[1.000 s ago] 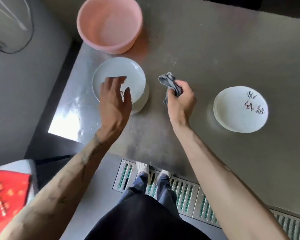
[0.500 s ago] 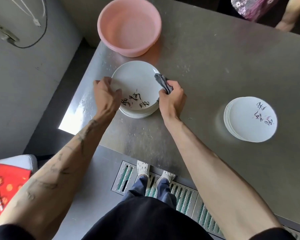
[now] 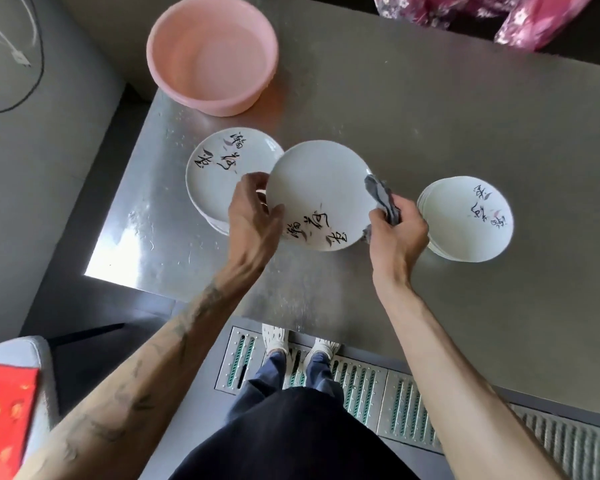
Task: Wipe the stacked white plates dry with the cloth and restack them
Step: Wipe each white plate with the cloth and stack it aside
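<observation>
White plate [image 3: 321, 188] now off its stack [image 3: 219, 168], between left hand [image 3: 253, 220] and cloth [image 3: 381, 199].

We see a scuffed, shiny grey metal tabletop [image 3: 430, 116], a smooth matt pink plastic basin [image 3: 222, 102], glossy white glazed plates [image 3: 319, 181] and a soft grey cloth [image 3: 381, 195], perhaps microfibre.

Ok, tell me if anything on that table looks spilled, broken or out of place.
Nothing stands out. The left stack and the right stack sit tidy on the steel table, and the plate gripped by the left hand and the right hand with the cloth looks intact. Only wet-looking smears glint beside the left stack.
</observation>
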